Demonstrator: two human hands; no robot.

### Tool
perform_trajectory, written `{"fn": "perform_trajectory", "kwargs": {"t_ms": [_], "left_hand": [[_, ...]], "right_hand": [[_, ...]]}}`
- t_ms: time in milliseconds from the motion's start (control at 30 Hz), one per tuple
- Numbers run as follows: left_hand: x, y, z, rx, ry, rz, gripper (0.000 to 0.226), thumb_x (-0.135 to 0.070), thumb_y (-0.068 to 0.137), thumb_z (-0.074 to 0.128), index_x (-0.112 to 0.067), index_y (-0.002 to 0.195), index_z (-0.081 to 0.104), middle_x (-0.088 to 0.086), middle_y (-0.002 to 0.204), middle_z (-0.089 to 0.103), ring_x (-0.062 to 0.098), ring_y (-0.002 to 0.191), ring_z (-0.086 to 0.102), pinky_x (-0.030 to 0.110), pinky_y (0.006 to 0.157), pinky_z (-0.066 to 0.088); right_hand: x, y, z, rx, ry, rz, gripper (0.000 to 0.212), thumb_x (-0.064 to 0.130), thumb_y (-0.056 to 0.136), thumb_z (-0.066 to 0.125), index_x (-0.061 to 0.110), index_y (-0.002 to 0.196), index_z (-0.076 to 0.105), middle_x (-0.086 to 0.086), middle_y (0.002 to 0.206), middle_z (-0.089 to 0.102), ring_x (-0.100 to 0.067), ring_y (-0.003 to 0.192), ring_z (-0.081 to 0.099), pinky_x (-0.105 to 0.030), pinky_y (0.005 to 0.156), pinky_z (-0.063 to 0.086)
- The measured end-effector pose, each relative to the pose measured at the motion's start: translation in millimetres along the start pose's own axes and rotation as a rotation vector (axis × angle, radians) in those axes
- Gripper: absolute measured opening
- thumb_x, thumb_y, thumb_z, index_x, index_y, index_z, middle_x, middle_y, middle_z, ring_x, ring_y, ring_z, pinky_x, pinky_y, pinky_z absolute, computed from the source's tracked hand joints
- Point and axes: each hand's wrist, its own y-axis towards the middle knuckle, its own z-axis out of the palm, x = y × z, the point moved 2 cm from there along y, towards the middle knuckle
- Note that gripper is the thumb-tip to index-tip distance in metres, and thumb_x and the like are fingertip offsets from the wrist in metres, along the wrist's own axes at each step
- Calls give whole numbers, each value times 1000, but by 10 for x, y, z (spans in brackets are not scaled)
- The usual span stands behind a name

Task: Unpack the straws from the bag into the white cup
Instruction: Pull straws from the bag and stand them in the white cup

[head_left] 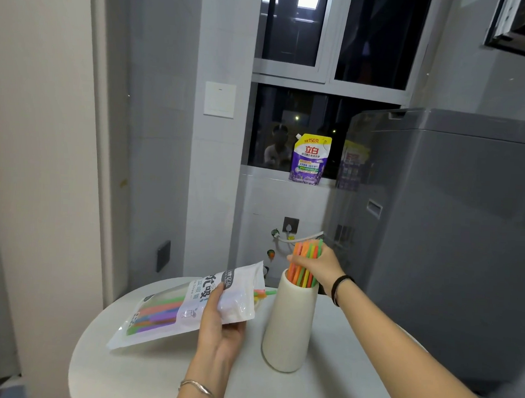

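We see thin straws in orange, green and yellow, bunched upright in the cup, their long axis near vertical and their tops leaning slightly away from the bag. The right hand is closed around the bunch above the cup's rim. The cup is tall, white and holds only these straws. Just left of the cup, the left hand pinches the bag near its open end, thumb on top, fingers beneath. The bag lies tilted, its mouth toward the cup, with more coloured straws inside running lengthwise; a few tips poke out toward the cup. The cup stands on a round white table.
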Motion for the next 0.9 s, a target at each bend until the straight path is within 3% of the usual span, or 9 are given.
{"fn": "perform_trajectory", "kwargs": {"t_ms": [167,267,400,500,633,700,767,833,900], "left_hand": [[7,12,-8,1,15,-22,5,-17,89,61,-15,93,59,2,58,72,14,46,68,24,38,52],[14,17,-15,-3,10,-34,5,-18,89,61,-15,92,59,2,58,72,14,46,68,24,37,52],[21,10,-31,-2,8,-36,9,-17,89,62,-15,97,59,4,62,73,16,50,69,25,37,52],[23,23,-42,-14,18,-24,21,-16,88,63,-15,108,57,6,79,72,18,64,69,26,38,53],[6,40,-38,4,41,39,33,-15,88,63,-16,120,56,5,96,69,18,78,66,28,46,56],[-2,34,-34,41,105,96,40,-16,88,63,-13,128,56,5,108,69,19,88,65,35,72,59],[-3,13,-36,52,202,165,45,-18,88,63,-10,132,56,7,121,67,21,100,64,42,97,50],[-2,-10,-33,51,305,252,47,-21,85,67,-12,130,57,4,123,67,21,106,65,42,99,49],[0,-41,-44,36,434,357,46,-21,81,72,-16,126,60,0,117,70,16,104,67,37,94,51]], "right_hand": [[95,-48,-36,-90,-160,-309,72,24,74,78,27,135,39,6,125,48,-14,114,48,-31,91,44],[79,-75,-26,-86,-343,-363,68,35,80,70,26,140,38,4,141,44,-15,126,44,-35,102,40],[80,-146,-43,-92,-500,-342,64,41,85,62,26,142,36,-2,145,44,-20,130,44,-38,104,42],[212,-308,-30,-241,-366,-472,55,34,88,61,25,138,41,3,142,44,-10,127,41,-30,105,38],[209,-718,176,-377,137,-554,20,17,92,56,25,110,59,5,115,62,10,100,56,-7,87,41],[73,-874,380,-361,395,-446,14,12,94,52,19,100,62,1,109,66,1,102,61,-8,87,44],[-90,-959,587,-297,609,-224,15,15,96,48,17,100,62,1,110,64,-16,114,59,-20,92,45],[-211,-981,745,-183,760,46,23,26,97,45,13,108,61,-4,113,63,-23,115,57,-30,94,45],[-294,-1032,836,-56,845,182,36,37,98,39,12,112,61,-4,108,69,-21,105,63,-33,89,50]]}}
